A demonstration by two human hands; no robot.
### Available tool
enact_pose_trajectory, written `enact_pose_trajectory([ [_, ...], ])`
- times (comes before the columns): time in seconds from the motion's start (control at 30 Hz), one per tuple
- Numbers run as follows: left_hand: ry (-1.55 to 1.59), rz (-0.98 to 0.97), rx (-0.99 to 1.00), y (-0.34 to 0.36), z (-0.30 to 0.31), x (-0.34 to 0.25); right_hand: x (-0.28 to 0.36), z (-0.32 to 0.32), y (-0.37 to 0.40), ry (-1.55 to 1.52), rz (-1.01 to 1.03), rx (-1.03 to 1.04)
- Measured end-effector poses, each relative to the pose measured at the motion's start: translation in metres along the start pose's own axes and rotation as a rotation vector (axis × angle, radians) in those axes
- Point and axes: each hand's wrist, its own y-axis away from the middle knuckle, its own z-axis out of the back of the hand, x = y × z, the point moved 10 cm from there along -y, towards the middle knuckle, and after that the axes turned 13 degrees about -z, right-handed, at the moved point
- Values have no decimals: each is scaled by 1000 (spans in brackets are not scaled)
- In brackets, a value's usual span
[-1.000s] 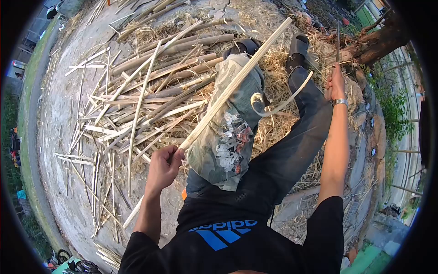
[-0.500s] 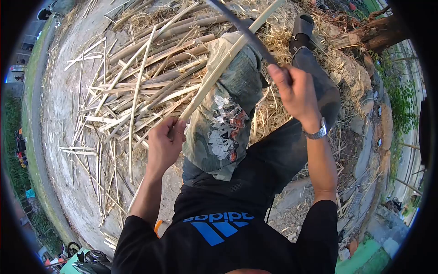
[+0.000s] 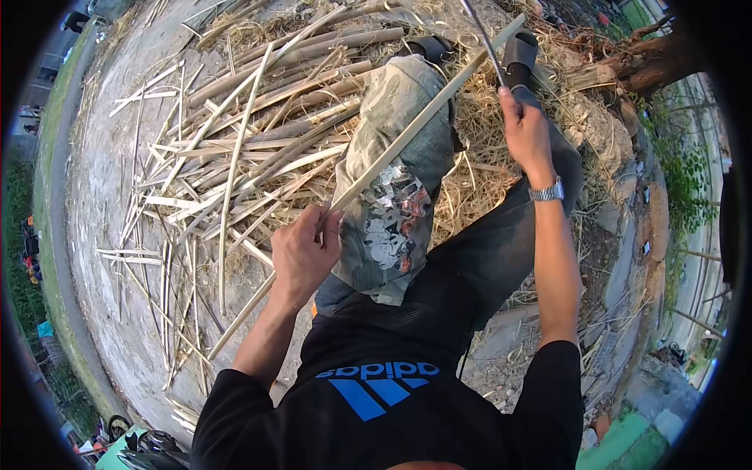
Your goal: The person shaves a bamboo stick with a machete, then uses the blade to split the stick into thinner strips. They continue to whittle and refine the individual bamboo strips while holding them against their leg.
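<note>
From the head camera, the left hand (image 3: 305, 254) has its fingers (image 3: 327, 227) curled shut around a long bamboo strip (image 3: 407, 137), which slants from lower left to upper right across a patterned cloth (image 3: 392, 227) draped over the knee. The right hand (image 3: 526, 129), wearing a wristwatch (image 3: 547, 191), is clenched on a knife (image 3: 482, 35) whose thin blade crosses the strip's far end. A pile of split bamboo (image 3: 251, 149) lies on the ground (image 3: 110, 196) beside the left hand

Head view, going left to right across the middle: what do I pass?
From the left: pile of split bamboo → left hand gripping the bamboo strip → patterned cloth → right hand holding the blade → tree trunk.
</note>
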Motion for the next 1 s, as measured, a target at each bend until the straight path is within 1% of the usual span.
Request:
enact_pose_trajectory([
  [0.03,1,-3,-4,0,3,-2,-6,11,-11,30,-36,-54],
  [0.07,15,5,19,-2,2,-3,-11,11,-9,29,-34,-64],
  [0.13,30,4,29,-12,0,0,1,4,8,-21,-29,28],
  [0.17,26,13,53,-10,-3,3,16,-5,31,-77,20,84],
  [0.2,22,26,85,-7,-5,5,38,-14,59,-68,35,206],
  [0.23,23,27,99,-3,-8,7,51,-28,84,-34,100,288],
  [0.3,48,22,12,6,2,15,68,-44,122,109,234,336],
  [0.37,25,3,68,25,10,42,64,-38,115,109,260,316],
  [0.43,111,49,86,45,18,71,34,-17,68,136,149,137],
  [0.5,139,44,69,46,30,74,-12,7,4,86,52,-11],
  [0.57,99,64,179,43,33,70,-56,22,-53,149,-81,-27],
  [0.6,65,49,214,34,40,61,-70,31,-66,89,-215,-52],
  [0.63,63,38,201,33,44,63,-85,39,-76,25,-343,-79],
  [0.67,114,86,199,36,48,75,-102,43,-82,-68,-470,-56],
  [0.7,163,134,198,41,51,90,-96,48,-80,-78,-459,-66],
  [0.73,180,81,196,43,55,93,-93,51,-68,-219,-487,-70],
  [0.77,175,72,187,43,55,99,-91,51,-55,-358,-515,-68],
  [0.8,251,224,187,50,51,113,-82,48,-41,-450,-496,-50],
  [0.83,329,391,189,65,45,124,-73,42,-26,-443,-498,-34],
  [0.87,334,423,213,60,41,114,-56,35,-10,-575,-427,7],
  [0.9,375,495,189,58,36,109,-38,27,10,-709,-360,49],
  [0.97,509,528,190,51,19,100,11,11,54,-766,-286,146],
  [1.0,507,533,229,44,13,89,30,1,70,-704,-160,188],
])
